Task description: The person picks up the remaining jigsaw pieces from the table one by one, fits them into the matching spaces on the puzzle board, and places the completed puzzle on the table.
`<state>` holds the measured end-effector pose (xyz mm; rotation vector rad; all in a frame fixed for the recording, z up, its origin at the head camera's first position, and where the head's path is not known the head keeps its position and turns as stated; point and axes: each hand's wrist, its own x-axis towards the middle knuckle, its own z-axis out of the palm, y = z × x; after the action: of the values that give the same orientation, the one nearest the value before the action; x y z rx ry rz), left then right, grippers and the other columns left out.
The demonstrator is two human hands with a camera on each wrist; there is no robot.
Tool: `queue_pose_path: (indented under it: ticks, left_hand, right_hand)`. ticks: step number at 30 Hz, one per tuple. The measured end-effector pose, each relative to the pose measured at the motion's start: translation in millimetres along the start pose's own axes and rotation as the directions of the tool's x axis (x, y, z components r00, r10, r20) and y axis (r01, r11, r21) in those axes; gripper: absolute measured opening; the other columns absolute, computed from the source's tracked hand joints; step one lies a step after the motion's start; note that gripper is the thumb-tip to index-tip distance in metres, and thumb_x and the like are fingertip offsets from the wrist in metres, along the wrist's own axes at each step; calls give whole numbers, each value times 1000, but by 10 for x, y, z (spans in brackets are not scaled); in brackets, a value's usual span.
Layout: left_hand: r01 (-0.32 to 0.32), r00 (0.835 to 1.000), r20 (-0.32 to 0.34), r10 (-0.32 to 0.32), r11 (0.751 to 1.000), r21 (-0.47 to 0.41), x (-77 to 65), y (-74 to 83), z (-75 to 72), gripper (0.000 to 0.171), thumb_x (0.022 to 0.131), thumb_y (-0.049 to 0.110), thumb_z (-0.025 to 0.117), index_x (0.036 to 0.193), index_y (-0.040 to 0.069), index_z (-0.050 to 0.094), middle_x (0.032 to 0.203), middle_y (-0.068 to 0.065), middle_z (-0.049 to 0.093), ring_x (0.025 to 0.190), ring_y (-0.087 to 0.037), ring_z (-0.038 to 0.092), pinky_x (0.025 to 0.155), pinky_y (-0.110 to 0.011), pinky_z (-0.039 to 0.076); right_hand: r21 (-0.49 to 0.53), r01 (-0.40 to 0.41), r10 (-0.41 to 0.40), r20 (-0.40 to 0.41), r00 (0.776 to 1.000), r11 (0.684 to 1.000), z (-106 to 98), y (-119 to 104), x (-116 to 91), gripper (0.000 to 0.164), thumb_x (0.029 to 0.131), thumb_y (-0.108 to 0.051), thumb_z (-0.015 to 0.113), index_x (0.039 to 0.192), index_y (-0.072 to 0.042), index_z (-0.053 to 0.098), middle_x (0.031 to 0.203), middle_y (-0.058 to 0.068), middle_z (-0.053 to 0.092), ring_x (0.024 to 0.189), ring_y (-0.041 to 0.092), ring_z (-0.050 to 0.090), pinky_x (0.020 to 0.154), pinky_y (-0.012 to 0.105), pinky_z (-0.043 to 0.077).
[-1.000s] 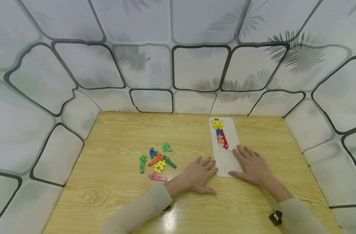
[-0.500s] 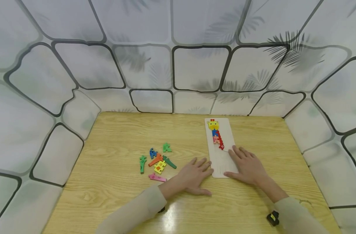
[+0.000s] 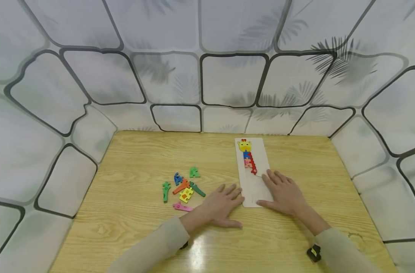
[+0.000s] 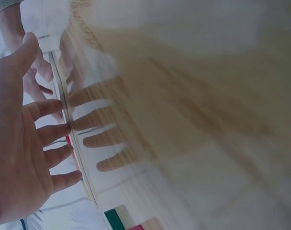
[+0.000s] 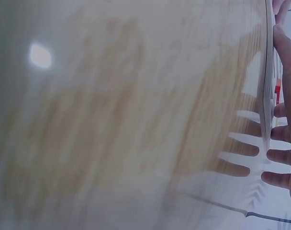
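A pale wall (image 3: 232, 79) patterned with dark-outlined stone shapes fills the upper half of the head view, and the wood-grained worktop (image 3: 142, 151) spreads below it. Two light sleeves (image 3: 159, 242) enter from the bottom edge. The left hand (image 3: 221, 208) lies at lower centre and the right hand (image 3: 285, 195) to its right, both with fingers extended and spread, curled round nothing. Between them, right of centre, lies the white board (image 3: 256, 193), left fingertips at its left edge, right fingers and thumb over its lower right edge. The wrist views show what the head view cannot: the board's thin side edge, a slanting strip in the left one and an upright one at far right in the other, plus finger reflections on the glossy surface. Only the head view shows the board's face, with a yellow giraffe head (image 3: 245, 145) at its top, then a blue piece (image 3: 246, 154), a salmon piece (image 3: 248, 163) and a wavy red strip (image 3: 252, 163) beside them. The board's upper edge is near the worktop's far edge; a broad band of wood lies right of the board, a narrower one between it and the loose puzzle pieces (image 3: 186, 194) left of centre. The lowest of these, a small pink piece (image 3: 182, 206), has its right end just beside the left wrist.
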<state>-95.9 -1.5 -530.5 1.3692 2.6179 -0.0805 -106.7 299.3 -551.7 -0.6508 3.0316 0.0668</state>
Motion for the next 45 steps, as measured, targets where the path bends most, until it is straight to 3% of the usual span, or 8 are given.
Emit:
queue_pose_path:
  ticks: [9,17,28,45]
  left_hand:
    - [13,1000,2,-13,1000,-23,-87,-21,13,93,94,85,43,165,26,36,176,-5,28,163,-30,29,130,-53,32]
    - [16,1000,-4,-16,1000,-17,-79,-13,-11,93,93,86,43,164,26,38,175,-5,30,163,-30,29,130,-53,32]
    - [15,1000,1,-15,1000,-5,-68,-14,-17,93,93,87,42,164,26,39,174,-5,31,163,-30,29,130,-53,32]
    - [14,1000,5,-14,1000,22,-51,-24,-23,93,93,88,39,163,27,40,174,-4,33,164,-28,28,130,-52,32]
  right_hand:
    - [-28,18,-19,-42,999,999,-13,-36,42,107,86,-89,54,159,-11,47,164,20,46,148,47,47,110,66,47]
    - [-33,30,-31,-25,999,999,-58,-8,46,105,87,-87,55,158,-11,48,164,20,47,149,47,46,112,65,47]
    - [-40,101,-100,9,995,994,-149,152,11,105,86,-85,58,157,-9,49,165,20,46,148,47,47,113,65,47]
    - [-74,238,-240,-13,971,968,-82,454,-44,107,85,-87,57,159,-11,46,167,11,45,148,41,48,110,59,49]
